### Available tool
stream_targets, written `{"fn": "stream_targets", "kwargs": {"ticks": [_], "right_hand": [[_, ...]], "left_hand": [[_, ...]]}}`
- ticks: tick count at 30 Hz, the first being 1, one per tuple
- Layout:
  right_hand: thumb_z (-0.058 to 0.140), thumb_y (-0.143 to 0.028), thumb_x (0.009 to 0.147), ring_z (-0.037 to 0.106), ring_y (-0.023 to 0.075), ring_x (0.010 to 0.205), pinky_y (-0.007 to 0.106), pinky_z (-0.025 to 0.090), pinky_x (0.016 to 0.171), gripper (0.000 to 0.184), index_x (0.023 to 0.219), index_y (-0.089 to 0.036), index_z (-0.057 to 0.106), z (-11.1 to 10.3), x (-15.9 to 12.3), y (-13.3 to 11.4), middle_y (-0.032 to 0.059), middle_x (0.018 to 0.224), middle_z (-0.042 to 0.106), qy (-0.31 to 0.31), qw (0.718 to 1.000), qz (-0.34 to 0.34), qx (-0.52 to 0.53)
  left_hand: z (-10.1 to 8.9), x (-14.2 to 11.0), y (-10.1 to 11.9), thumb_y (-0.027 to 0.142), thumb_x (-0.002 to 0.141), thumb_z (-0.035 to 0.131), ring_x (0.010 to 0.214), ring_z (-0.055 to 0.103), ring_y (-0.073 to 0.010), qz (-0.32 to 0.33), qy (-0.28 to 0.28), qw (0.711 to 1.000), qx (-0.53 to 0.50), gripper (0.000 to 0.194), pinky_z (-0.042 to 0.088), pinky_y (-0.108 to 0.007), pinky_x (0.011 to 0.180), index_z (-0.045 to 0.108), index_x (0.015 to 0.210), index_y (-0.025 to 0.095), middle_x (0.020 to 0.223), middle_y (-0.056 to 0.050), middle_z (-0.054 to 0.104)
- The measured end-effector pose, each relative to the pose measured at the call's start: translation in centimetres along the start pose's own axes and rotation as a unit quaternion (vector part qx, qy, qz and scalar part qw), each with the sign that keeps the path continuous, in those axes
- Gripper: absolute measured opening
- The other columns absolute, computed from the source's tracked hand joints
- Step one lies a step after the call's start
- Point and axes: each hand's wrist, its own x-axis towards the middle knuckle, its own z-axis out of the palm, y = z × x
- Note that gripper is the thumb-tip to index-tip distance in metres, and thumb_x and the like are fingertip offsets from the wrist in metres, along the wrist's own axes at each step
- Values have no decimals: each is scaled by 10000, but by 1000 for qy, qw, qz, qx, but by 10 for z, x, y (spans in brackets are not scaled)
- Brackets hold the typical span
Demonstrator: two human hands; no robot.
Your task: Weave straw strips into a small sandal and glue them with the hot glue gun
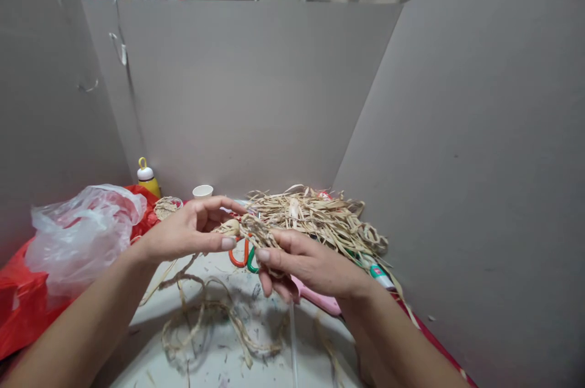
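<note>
A small braided piece of dried straw (pixel 259 231) is held above the white tabletop (pixel 256 370), between my two hands. My right hand (pixel 301 260) is closed on its right part, thumb on top and fingers below. My left hand (pixel 196 226) is curved round its pale knobbed end, with the thumb in front and the index finger reaching over the top; contact of the other fingers is hidden. A long twisted straw cord (pixel 219 306) trails in loops below my hands. Behind them show an orange loop handle (pixel 237 257) and a green loop handle (pixel 252 260).
A heap of dry straw strips (pixel 315 214) lies at the back right. Nearby are a pink handle (pixel 320 298) and a green-and-white tube (pixel 381 276). Plastic bags (pixel 86 229), a yellow bottle (pixel 148 179) and a paper cup (pixel 203 192) stand left. Grey partitions (pixel 237 89) surround the table.
</note>
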Motion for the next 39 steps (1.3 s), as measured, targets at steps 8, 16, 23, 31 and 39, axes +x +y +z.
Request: {"fn": "stream_targets", "kwargs": {"ticks": [8, 16, 23, 31, 39], "right_hand": [[551, -520, 918, 416, 32, 378, 148, 335, 360, 373, 752, -196, 465, -19, -2, 0, -76, 540, 530, 6, 999, -8, -50], [549, -544, 903, 370, 31, 399, 175, 295, 393, 451, 648, -187, 443, -31, -1, -2, -65, 509, 497, 30, 995, -33, -84], [544, -518, 916, 398, 39, 395, 176, 314, 394, 413, 682, -193, 445, -26, 3, 1, -63, 521, 529, 16, 997, -35, -72], [524, -545, 918, 389, 41, 397, 183, 315, 398, 418, 703, -192, 462, -25, 0, -1, -65, 525, 523, 14, 995, -45, -90], [531, -552, 911, 422, 48, 404, 183, 356, 410, 422, 694, -200, 445, -21, -1, -5, -56, 538, 540, 15, 993, -29, -112]], "left_hand": [[-36, 5, -6, 339, 816, 671, 573, 601, -112, -17, 73, 995, 65, 193, 516, -223, 572, 704, 775, 153, 701, -39, 694], [-75, 22, -40, 265, 779, 562, 629, 658, -177, 16, 405, 910, 88, 130, 542, -304, 665, 637, 772, 160, 675, -36, 699], [-30, 27, -37, 411, 851, 557, 875, 706, -239, -21, 220, 973, 64, 340, 522, -392, 875, 730, 945, 134, 901, -117, 761], [-2, 21, -32, 424, 790, 721, 530, 579, -98, -60, -17, 998, -22, 284, 470, -209, 547, 677, 797, 143, 594, 7, 627], [-1, 17, -16, 365, 701, 792, 431, 392, -54, -14, 141, 987, -74, 265, 368, -161, 402, 643, 704, 147, 494, 63, 485]]}}
